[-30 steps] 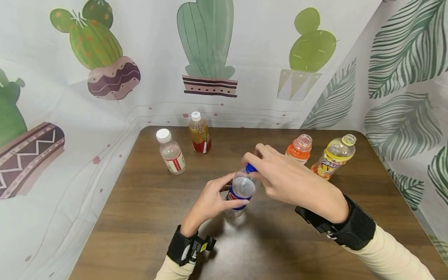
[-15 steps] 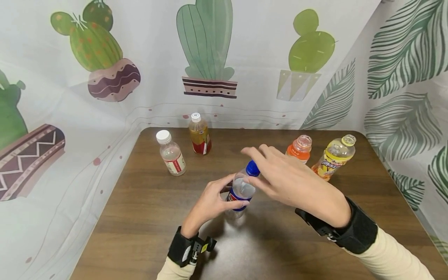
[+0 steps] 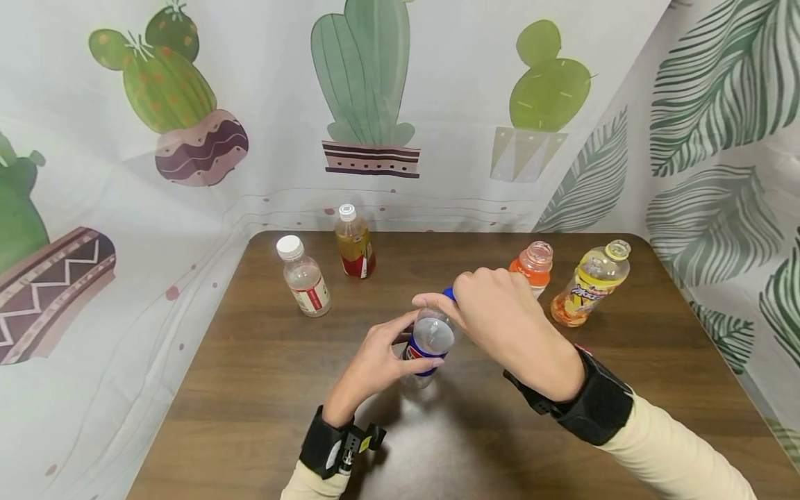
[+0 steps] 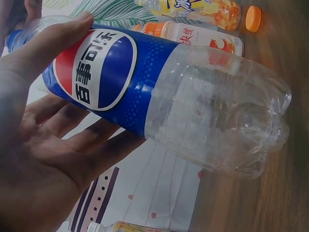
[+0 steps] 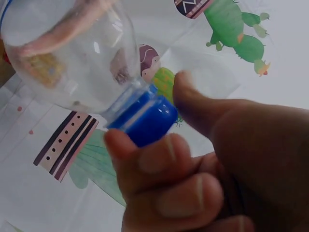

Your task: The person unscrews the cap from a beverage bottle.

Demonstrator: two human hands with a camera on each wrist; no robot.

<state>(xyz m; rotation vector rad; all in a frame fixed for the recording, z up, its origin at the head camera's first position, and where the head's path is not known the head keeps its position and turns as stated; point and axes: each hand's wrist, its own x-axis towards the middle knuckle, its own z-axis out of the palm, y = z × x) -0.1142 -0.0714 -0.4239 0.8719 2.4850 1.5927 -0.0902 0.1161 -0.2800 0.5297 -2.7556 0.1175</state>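
Note:
My left hand (image 3: pixel 380 355) grips a clear plastic Pepsi bottle (image 3: pixel 434 336) around its blue label, thumb on the near side and fingers on the far side. The bottle stands upright on the wooden table and looks without drink inside. At its top is a blue cap (image 5: pixel 153 121), mostly covered in the head view. My right hand (image 3: pixel 500 316) holds this cap: curled fingers lie against one side, and the thumb (image 5: pixel 193 99) points along the other. In the right wrist view, a pale band shows between the cap and the blue ring on the neck.
Back left stand a white-capped bottle (image 3: pixel 307 285) and a bottle with amber drink (image 3: pixel 355 246). Back right are an uncapped orange-labelled bottle (image 3: pixel 532 267) and an uncapped yellow-labelled bottle (image 3: pixel 587 286). An orange cap (image 4: pixel 253 18) lies on the table. A cactus-print cloth (image 3: pixel 269 83) hangs behind.
My right hand lifted its fingers off the blue cap, leaving it uncovered, then curled them around it again with the wrist turned. The left hand and bottle have stayed in place.

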